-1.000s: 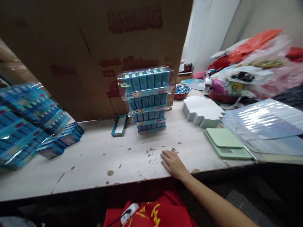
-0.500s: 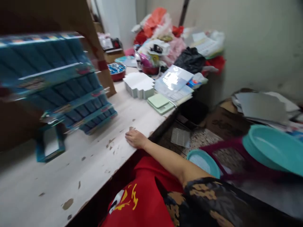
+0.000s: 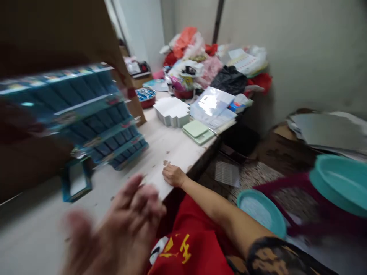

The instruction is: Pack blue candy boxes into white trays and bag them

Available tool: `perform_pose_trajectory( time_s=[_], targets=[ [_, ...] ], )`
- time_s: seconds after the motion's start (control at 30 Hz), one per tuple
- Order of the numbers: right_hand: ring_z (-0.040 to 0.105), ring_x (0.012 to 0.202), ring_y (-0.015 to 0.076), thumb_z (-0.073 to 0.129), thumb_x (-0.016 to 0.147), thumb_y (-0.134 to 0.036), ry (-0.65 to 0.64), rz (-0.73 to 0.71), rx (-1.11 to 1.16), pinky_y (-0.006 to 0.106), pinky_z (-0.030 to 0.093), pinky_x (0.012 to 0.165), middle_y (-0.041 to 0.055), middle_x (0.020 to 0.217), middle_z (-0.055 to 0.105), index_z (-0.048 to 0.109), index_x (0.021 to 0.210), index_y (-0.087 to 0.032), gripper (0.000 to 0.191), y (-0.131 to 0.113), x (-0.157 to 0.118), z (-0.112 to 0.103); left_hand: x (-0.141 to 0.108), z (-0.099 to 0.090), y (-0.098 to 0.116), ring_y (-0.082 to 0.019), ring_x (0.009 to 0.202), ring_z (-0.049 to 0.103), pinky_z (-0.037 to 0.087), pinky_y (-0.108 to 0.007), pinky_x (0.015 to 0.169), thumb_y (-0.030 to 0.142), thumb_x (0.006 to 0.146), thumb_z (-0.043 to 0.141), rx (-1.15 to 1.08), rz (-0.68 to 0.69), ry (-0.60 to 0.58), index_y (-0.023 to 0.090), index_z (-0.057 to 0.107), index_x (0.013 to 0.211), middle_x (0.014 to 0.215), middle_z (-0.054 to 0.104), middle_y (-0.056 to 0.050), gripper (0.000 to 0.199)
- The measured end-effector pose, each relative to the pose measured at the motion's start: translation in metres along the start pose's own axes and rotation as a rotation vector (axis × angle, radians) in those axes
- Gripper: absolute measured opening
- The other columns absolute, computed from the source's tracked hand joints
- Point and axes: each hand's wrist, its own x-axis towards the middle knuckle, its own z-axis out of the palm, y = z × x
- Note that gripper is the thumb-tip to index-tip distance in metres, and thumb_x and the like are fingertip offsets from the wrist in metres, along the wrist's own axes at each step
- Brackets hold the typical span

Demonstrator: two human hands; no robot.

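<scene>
My right hand (image 3: 173, 175) rests on the near edge of the white table (image 3: 160, 147), fingers loosely bent on its surface and nothing visible in them. Blurred by motion, my left hand (image 3: 120, 225) is raised over the table at lower left, palm turned up, thumb apart from the fingers, holding nothing. Beyond it stands a blue tiered display (image 3: 100, 118) filled with dark blue boxes, leaning by a large brown cardboard (image 3: 126, 76). A small blue-framed box (image 3: 77, 181) sits at the display's foot.
Farther back are a stack of white cut-out cards (image 3: 172, 109), a pale green scale (image 3: 197, 131), clear plastic sleeves (image 3: 212, 103), a red bowl of blue packets (image 3: 146, 97) and heaped plastic bags (image 3: 189, 57). Turquoise basins (image 3: 341, 183) and a purple stool (image 3: 298, 198) stand at right.
My left hand has come into view from the bottom left. The view has shifted, so the table items sit lower and farther right. My right hand stays on the table edge, its fingers more bent.
</scene>
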Motion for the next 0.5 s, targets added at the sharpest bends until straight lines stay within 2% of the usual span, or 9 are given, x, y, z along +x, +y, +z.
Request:
perform_pose_trajectory(
  time_s=[0.07,0.13,0.2,0.23,0.3,0.37,0.4,0.47,0.5],
  targets=[
    [0.049,0.086,0.0196,0.047,0.077,-0.013,-0.007,-0.088,-0.023,0.032,0.039,0.080,0.0063,0.080,0.057,0.056,0.069,-0.016,0.012,-0.001,-0.003,0.006,0.033,0.009,0.002,-0.024,0.108,0.051,0.052,-0.038,0.081,0.057,0.078,0.038,-0.322,-0.049,-0.016,0.031,0.049,0.119,0.112,0.057,-0.006,0.050],
    [0.051,0.085,0.0206,0.044,0.080,-0.015,-0.003,-0.163,-0.038,0.034,0.041,0.079,0.0079,0.080,0.058,0.058,0.073,-0.016,0.016,0.002,-0.004,0.014,0.073,0.006,-0.004,-0.022,0.109,0.051,0.049,-0.035,0.084,0.054,0.082,0.036,-0.601,-0.112,-0.017,0.021,0.044,0.122,0.119,0.053,-0.010,0.052],
    [0.054,0.087,0.0207,0.040,0.083,-0.021,0.051,-0.183,0.018,0.035,0.042,0.081,0.0079,0.086,0.060,0.060,0.080,-0.018,0.020,0.011,0.005,0.019,0.110,-0.007,-0.015,-0.021,0.112,0.049,0.047,-0.031,0.083,0.052,0.082,0.039,-0.711,-0.156,0.049,0.017,0.038,0.123,0.125,0.047,-0.013,0.053],
    [0.055,0.089,0.0205,0.039,0.085,-0.025,0.106,-0.144,0.085,0.035,0.042,0.082,0.0075,0.089,0.061,0.061,0.084,-0.019,0.023,0.018,0.017,0.018,0.126,-0.015,-0.022,-0.021,0.114,0.048,0.047,-0.030,0.083,0.054,0.080,0.042,-0.734,-0.178,0.087,0.017,0.036,0.123,0.127,0.044,-0.014,0.056],
    [0.056,0.091,0.0203,0.038,0.085,-0.033,0.238,0.029,0.294,0.035,0.042,0.084,0.0075,0.094,0.062,0.061,0.089,-0.019,0.027,0.035,0.056,0.010,0.153,-0.029,-0.033,-0.023,0.116,0.045,0.046,-0.030,0.081,0.058,0.075,0.048,-0.753,-0.211,0.140,0.017,0.034,0.121,0.128,0.041,-0.015,0.063],
    [0.057,0.089,0.0209,0.040,0.084,-0.041,0.330,0.236,0.512,0.035,0.043,0.082,0.0094,0.093,0.063,0.061,0.090,-0.017,0.032,0.052,0.115,-0.006,0.174,-0.042,-0.039,-0.022,0.113,0.046,0.044,-0.030,0.079,0.059,0.073,0.049,-0.771,-0.240,0.184,0.019,0.036,0.116,0.121,0.044,-0.013,0.061],
    [0.057,0.088,0.0212,0.041,0.084,-0.043,0.330,0.298,0.603,0.035,0.044,0.079,0.0107,0.092,0.063,0.060,0.089,-0.015,0.034,0.058,0.148,-0.015,0.183,-0.046,-0.040,-0.021,0.108,0.049,0.044,-0.029,0.077,0.059,0.073,0.049,-0.789,-0.252,0.203,0.019,0.038,0.112,0.115,0.047,-0.012,0.057],
    [0.057,0.084,0.0203,0.039,0.086,-0.044,0.283,0.305,0.683,0.035,0.046,0.074,0.0119,0.090,0.062,0.059,0.090,-0.012,0.038,0.059,0.213,-0.025,0.197,-0.053,-0.038,-0.018,0.093,0.054,0.042,-0.027,0.072,0.057,0.075,0.048,-0.840,-0.266,0.219,0.018,0.045,0.100,0.095,0.053,-0.007,0.046],
    [0.058,0.083,0.0193,0.039,0.087,-0.043,0.242,0.279,0.717,0.034,0.047,0.072,0.0114,0.091,0.061,0.058,0.093,-0.012,0.037,0.052,0.244,-0.023,0.203,-0.055,-0.036,-0.016,0.083,0.055,0.041,-0.026,0.069,0.056,0.076,0.048,-0.869,-0.266,0.215,0.017,0.047,0.093,0.085,0.053,-0.005,0.042]
  ],
)
